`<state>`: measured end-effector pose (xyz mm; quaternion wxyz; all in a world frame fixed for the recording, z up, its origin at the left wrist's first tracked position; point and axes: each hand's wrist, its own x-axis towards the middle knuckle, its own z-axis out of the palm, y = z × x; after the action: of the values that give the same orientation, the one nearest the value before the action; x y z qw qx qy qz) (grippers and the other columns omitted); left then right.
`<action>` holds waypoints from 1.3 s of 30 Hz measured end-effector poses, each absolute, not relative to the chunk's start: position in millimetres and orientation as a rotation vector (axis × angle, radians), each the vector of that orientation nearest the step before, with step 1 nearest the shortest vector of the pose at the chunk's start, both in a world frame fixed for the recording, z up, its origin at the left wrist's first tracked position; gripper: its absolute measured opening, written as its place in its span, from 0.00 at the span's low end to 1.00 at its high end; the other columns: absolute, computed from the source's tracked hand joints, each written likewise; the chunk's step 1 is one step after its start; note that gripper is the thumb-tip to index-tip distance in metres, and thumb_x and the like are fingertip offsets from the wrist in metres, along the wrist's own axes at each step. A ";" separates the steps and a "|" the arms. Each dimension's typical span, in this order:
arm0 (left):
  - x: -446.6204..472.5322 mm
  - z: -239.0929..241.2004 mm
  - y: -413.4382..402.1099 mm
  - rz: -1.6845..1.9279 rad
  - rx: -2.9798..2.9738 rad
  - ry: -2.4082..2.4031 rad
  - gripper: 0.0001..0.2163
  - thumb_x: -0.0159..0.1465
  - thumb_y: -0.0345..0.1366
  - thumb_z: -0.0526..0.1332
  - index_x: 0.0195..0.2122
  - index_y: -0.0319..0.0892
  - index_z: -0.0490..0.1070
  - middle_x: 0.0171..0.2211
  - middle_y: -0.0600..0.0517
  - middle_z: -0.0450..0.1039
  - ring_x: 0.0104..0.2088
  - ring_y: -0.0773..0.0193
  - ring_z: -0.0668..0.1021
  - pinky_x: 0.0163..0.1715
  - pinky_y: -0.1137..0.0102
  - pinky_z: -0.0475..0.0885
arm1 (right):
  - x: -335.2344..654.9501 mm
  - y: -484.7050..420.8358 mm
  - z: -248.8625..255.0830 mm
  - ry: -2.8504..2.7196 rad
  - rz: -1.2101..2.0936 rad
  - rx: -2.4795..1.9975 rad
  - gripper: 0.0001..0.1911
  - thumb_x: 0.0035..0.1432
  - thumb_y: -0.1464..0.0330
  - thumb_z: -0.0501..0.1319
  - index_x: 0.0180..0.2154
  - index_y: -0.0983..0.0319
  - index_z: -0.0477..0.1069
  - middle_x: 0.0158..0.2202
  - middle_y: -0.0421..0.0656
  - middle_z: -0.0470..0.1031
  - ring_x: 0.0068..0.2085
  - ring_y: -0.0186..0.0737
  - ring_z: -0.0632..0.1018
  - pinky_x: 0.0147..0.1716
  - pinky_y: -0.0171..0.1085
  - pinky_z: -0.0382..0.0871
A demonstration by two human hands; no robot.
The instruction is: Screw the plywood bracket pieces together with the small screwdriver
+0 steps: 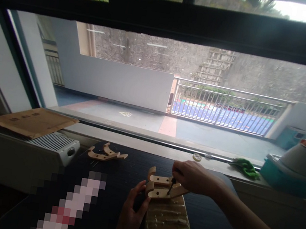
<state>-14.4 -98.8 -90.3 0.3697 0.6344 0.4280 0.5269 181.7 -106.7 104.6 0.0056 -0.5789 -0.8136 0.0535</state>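
Observation:
My right hand (193, 177) is closed around the handle of a screwdriver (171, 186), its dark shaft pointing down at a hole in a pale wooden hook-shaped piece (159, 193). A second such piece (156, 179) lies alongside, just behind it. Both rest at the far end of a box wrapped in clear tape (166, 226). With thumb and fingers, my left hand (133, 214) grips the curved left end of the nearer piece. The screwdriver's handle is mostly hidden in my right hand.
More curved wooden pieces (105, 156) lie at the back left of the dark table (118, 195), with thin metal bits beside them. Along the sill are a tape roll (196, 157), a green cloth (245, 168) and a teal container (280, 177). A brown envelope (34, 120) lies left.

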 end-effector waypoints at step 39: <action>-12.3 -98.7 -94.9 1.431 1.730 1.025 0.19 0.62 0.37 0.59 0.55 0.45 0.62 0.47 0.47 0.72 0.49 0.56 0.74 0.50 0.59 0.68 | 174.3 -103.5 99.3 -2.532 0.082 -1.868 0.14 0.62 0.66 0.48 0.36 0.62 0.71 0.33 0.45 0.77 0.31 0.37 0.74 0.27 0.33 0.57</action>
<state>-12.3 -94.9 -98.7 0.3304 0.6617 0.3919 0.5472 174.3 -103.5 99.3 -0.0031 -0.5935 -0.8044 0.0261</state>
